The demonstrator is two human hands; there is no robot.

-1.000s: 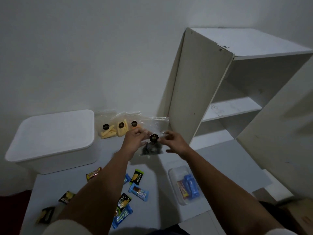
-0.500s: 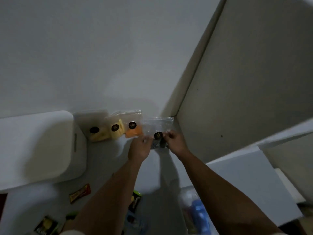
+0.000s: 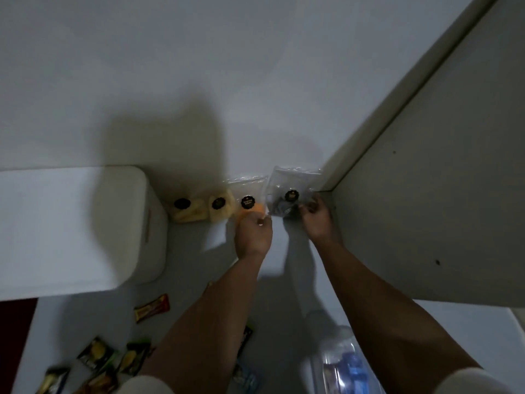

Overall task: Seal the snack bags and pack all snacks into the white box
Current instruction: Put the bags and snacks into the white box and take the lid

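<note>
Four clear snack bags lean in a row against the back wall, each with a round black sticker. Rightmost clear bag [image 3: 287,191] holds dark contents, sits in the corner beside the white cabinet side panel [image 3: 426,194]. Right hand [image 3: 316,220] at that bag's lower right edge, fingers [image 3: 308,207] curled, seem to pinch the plastic; blur makes exact contact hard to tell. Left hand [image 3: 252,233] just left of it, fingers bent inward toward the bag's lower left corner, in front of the orange-snack bag [image 3: 248,207]; cannot tell if it grips the bag or only touches it. Two yellow-snack bags [image 3: 204,209] stand further left, touching each other. White box [image 3: 71,223] with lid on sits at left on the table [image 3: 199,280], near the yellow bags but apart. Small wrapped snacks lie scattered at near left: red-brown bar [image 3: 152,308], yellow-green packets [image 3: 113,356], more partly hidden under the left forearm. Clear plastic container [image 3: 345,365] with blue items inside at bottom centre, between the forearms, blurred.
</note>
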